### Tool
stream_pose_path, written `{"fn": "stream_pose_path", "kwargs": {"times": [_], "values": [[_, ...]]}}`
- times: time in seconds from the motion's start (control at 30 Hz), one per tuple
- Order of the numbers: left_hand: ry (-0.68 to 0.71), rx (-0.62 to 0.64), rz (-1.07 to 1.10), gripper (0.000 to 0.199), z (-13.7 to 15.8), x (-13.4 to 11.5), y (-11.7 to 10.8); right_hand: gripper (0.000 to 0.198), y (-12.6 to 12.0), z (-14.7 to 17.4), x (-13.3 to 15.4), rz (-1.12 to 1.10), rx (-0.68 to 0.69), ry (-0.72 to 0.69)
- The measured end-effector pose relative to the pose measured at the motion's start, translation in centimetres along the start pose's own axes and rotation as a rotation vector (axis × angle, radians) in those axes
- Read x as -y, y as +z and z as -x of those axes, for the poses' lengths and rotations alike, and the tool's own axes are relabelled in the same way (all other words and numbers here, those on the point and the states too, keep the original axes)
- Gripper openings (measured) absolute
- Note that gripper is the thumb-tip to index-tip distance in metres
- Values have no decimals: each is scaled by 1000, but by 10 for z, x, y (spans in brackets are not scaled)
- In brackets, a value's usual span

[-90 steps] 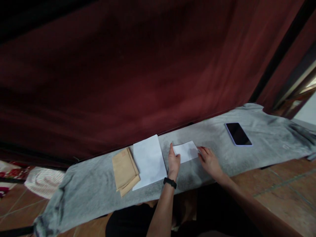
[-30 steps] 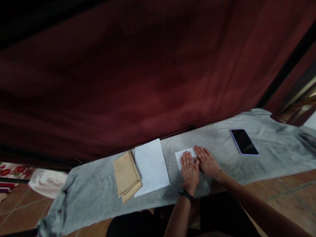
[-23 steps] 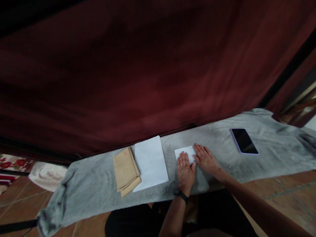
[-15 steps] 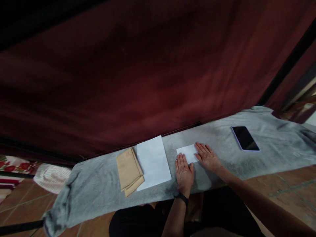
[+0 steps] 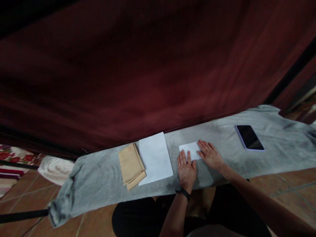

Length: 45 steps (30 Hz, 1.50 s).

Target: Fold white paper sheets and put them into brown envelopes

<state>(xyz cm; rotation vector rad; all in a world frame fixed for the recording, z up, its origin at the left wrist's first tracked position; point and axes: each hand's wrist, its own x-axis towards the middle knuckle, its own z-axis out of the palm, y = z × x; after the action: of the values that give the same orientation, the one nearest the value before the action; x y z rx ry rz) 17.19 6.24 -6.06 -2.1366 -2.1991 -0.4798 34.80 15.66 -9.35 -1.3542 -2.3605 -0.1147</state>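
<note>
A small white folded paper [image 5: 192, 150] lies flat on the grey cloth [image 5: 98, 179]. My left hand [image 5: 187, 169], with a dark band at the wrist, rests palm down on its lower left part, fingers stretched out and slightly spread. Across the paper's right end lies my right hand [image 5: 210, 154], also flat with fingers extended. Part of the paper is hidden under both hands. To the left of my left hand is a larger white sheet stack [image 5: 155, 159], and brown envelopes [image 5: 130, 163] overlap its left edge.
A phone or tablet with a dark screen [image 5: 250, 137] and a lilac edge lies to the right on the cloth. Dark red fabric [image 5: 158, 82] rises behind the bench. Tiled floor [image 5: 276, 186] shows in front. A striped white cloth [image 5: 55, 169] hangs at far left.
The camera view has shifted slightly, so everything sits a little further right. The fingers of my left hand have spread apart somewhat; both hands stay on the small paper.
</note>
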Motion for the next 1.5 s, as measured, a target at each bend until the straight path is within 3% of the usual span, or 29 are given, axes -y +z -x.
{"fn": "stream_pose_path", "kwargs": {"times": [0.17, 0.33, 0.57, 0.87, 1.13, 1.5], "values": [[-3, 17, 3, 63, 0, -1, -4, 57, -5, -2, 11, -34, -27, 21], [-39, 41, 14, 57, -6, -9, -4, 57, -8, 8, 31, -82, 44, -106], [79, 98, 110, 59, -22, -16, 5, 62, -8, 17, 36, 8, 49, -132], [-14, 29, 22, 64, -10, 6, 5, 63, -13, 29, 30, 53, -36, 54], [-18, 27, 0, 65, -11, 5, 3, 61, -8, 33, 23, 22, -14, 148], [-50, 49, 23, 67, -12, -1, -9, 30, -22, -3, 21, -124, -22, 441]]}}
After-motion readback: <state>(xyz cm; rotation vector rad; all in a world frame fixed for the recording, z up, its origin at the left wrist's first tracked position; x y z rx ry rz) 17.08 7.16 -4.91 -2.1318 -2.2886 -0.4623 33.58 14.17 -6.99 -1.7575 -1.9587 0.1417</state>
